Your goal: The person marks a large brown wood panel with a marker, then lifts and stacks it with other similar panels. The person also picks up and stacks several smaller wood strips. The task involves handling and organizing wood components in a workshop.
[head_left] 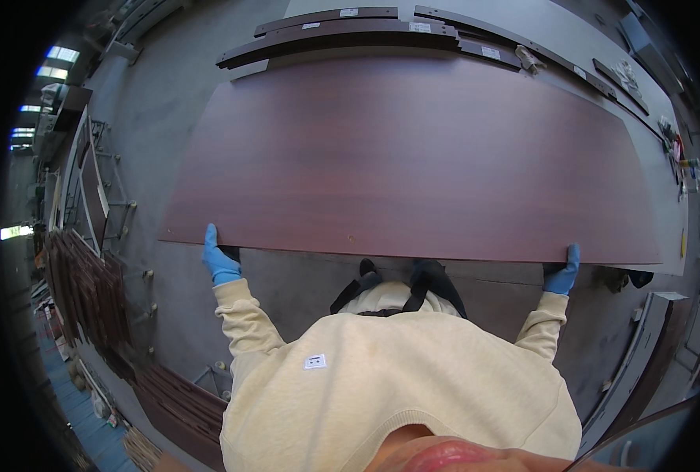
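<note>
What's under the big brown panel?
Beyond the right end of the brown panel, a pale surface shows. Left hand and right hand grip the near edge; what lies beneath the middle is covered.

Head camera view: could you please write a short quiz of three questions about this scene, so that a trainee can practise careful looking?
1. True or false: the left hand and the right hand hold the brown panel close together, touching each other.
2. Which colour shows on the gloves?
A) red
B) blue
C) yellow
3. Fill in one word, near or far: the long dark bars lie along the ____ side of the panel, as seen from the person.

Key:
1. False; the hands are wide apart along the near edge.
2. B
3. far
</note>
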The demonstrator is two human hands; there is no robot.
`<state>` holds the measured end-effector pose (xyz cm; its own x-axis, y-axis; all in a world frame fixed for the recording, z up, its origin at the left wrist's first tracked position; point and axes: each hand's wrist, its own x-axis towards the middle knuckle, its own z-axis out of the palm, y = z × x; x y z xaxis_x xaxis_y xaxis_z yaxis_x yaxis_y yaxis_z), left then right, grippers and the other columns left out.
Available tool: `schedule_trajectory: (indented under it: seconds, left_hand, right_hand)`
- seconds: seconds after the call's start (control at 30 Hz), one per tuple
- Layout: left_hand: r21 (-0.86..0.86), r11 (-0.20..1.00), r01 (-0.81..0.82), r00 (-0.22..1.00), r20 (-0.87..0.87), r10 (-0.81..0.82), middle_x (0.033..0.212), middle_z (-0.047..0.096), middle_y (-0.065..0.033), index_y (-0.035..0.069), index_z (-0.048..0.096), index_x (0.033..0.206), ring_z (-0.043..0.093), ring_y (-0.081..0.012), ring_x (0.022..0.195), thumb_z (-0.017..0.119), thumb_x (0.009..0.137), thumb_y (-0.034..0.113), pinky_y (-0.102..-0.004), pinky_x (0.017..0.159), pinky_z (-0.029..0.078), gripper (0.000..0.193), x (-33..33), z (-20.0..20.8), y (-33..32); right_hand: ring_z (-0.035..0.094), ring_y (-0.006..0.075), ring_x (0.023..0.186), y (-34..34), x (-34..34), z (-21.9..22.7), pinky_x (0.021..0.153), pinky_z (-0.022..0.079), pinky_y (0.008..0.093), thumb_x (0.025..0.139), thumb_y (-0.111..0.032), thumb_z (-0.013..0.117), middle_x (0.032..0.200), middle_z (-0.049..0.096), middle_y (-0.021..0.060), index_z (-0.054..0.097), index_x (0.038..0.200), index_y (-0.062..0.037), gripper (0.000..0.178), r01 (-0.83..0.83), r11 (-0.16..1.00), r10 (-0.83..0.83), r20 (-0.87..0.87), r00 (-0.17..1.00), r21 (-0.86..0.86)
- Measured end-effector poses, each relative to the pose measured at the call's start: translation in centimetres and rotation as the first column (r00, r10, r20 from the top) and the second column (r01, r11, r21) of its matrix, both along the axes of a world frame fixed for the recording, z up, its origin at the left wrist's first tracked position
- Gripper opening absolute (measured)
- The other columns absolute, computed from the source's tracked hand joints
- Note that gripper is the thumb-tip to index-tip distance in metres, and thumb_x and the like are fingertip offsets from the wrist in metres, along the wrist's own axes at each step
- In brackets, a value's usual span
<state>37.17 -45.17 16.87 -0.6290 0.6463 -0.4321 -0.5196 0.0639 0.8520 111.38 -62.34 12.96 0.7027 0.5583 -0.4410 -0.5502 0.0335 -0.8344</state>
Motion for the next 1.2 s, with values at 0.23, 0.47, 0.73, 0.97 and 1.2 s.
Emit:
schedule_trajectory:
  seconds: [0.23,0.47,0.73,0.97,1.2]
  left_hand:
    - [0.068,0.993,-0.099,0.925,-0.362,0.117,0.103,0.073,-0.0102,-0.001,0.073,0.11,0.073,-0.0246,0.082,0.08,0.084,0.024,-0.0383,0.068,0.062,0.037,2.2,11.4,2.4]
    - [0.068,0.992,-0.11,0.861,-0.492,0.13,0.1,0.074,-0.0092,0.001,0.073,0.11,0.072,-0.0221,0.075,0.085,0.078,0.031,-0.0353,0.059,0.059,0.045,3.8,19.6,5.2]
    - [0.026,0.993,-0.117,0.791,-0.602,0.109,0.106,0.074,-0.0108,0.002,0.071,0.117,0.074,-0.0224,0.082,0.084,0.081,0.037,-0.0359,0.067,0.061,0.052,4.8,23.3,6.0]
    - [0.004,0.998,-0.066,0.741,-0.67,0.051,0.099,0.075,-0.0142,-0.001,0.071,0.109,0.076,-0.0257,0.078,0.083,0.082,0.039,-0.038,0.067,0.063,0.05,6.1,26.7,7.7]
    - [0.023,0.998,-0.066,0.749,-0.659,0.065,0.094,0.076,-0.0178,-0.003,0.072,0.103,0.076,-0.0268,0.077,0.086,0.08,0.042,-0.0367,0.068,0.063,0.052,-0.7,29.0,9.9]
  right_hand:
    - [0.06,0.0149,0.078,4.7,-0.8,14.8,0.058,0.045,0.0319,0.101,-0.048,0.059,0.091,0.066,0.0037,0.064,0.115,-0.0086,0.042,-0.055,0.998,0.055,0.304,0.951,-0.009]
    - [0.067,0.0264,0.091,8.5,0.8,17.1,0.093,0.052,0.0409,0.1,-0.054,0.057,0.094,0.068,0.0105,0.059,0.115,-0.0057,0.051,0.085,0.945,-0.259,0.879,-0.401,0.317]
    - [0.07,0.0296,0.105,16.5,2.8,23.9,0.104,0.048,0.0464,0.088,-0.075,0.061,0.119,0.072,0.0115,0.059,0.131,-0.0114,0.076,-0.14,0.932,-0.309,0.528,-0.791,0.335]
    - [0.073,0.024,0.078,19.0,5.3,28.6,0.082,0.061,0.0362,0.072,-0.064,0.08,0.089,0.075,0.002,0.072,0.096,-0.0104,0.059,-0.238,0.97,-0.232,0.526,-0.818,0.058]
    - [0.071,0.0246,0.076,20.5,-1.2,32.3,0.073,0.058,0.0361,0.066,-0.065,0.081,0.083,0.072,0.0038,0.07,0.092,-0.0105,0.061,-0.303,0.952,-0.24,0.505,-0.829,-0.045]
